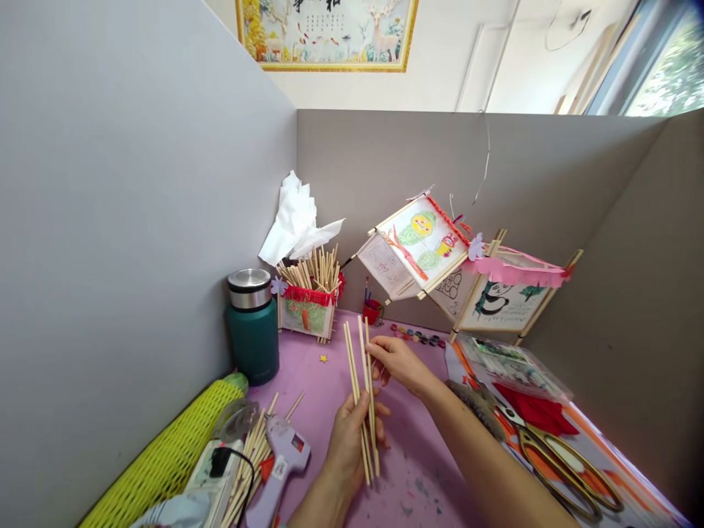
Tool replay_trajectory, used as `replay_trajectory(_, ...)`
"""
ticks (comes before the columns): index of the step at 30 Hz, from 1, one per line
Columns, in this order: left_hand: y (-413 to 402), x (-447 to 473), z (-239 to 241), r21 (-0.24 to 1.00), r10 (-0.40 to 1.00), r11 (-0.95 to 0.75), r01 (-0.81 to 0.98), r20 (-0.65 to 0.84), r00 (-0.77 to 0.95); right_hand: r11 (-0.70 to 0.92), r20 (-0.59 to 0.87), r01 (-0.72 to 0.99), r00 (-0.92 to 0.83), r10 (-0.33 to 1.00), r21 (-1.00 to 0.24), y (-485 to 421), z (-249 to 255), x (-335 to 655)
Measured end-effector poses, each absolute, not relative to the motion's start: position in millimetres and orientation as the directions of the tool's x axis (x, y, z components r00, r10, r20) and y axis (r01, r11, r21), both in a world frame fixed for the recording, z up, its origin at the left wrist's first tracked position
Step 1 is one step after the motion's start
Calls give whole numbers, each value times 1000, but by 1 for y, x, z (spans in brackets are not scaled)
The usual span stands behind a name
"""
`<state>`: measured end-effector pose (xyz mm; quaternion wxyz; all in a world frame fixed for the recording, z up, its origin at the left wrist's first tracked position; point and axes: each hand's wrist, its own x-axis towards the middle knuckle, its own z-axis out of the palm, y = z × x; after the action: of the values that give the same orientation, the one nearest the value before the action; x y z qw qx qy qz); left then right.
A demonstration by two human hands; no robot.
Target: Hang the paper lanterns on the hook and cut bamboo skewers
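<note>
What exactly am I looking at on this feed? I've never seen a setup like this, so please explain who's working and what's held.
There is no machine here: these are a person's bare hands, seen by one camera worn on the head, looking forward and down. The left hand holds a few thin sticks upright, fanned slightly apart. The right hand has its fingers at their upper part; whether it grips one is hard to tell.

On the purple table, a glue gun lies at left by a pile of loose sticks, with a green bottle behind. Scissors lie at right.
</note>
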<state>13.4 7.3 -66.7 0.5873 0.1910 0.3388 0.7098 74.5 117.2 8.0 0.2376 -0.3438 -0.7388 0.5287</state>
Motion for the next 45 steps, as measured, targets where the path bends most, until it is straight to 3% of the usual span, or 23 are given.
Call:
replay_trajectory(15,5,10,-65,685,967,-37,-728,-158,-198,342,27,415,-602,798,-843,126,9,69)
replay_trajectory(18,7,11,-67,672,963,-46,-740,-168,-212,450,103,474,-593,798,-757,128,13,66)
replay_trajectory(25,12,10,-71,668,914,-37,-744,-279,-296,708,457,561,-541,706,-429,132,46,29)
replay_trajectory(33,12,8,-72,640,910,-18,-769,-308,-278,751,534,637,-580,615,-173,167,77,-39)
replay_trajectory(38,15,9,-79,640,920,-58,-766,-264,-290,750,545,646,-582,604,-143,182,77,-55)
replay_trajectory(45,14,10,-76,657,914,-50,-752,-273,-299,806,730,568,-478,488,-167,151,96,-26)
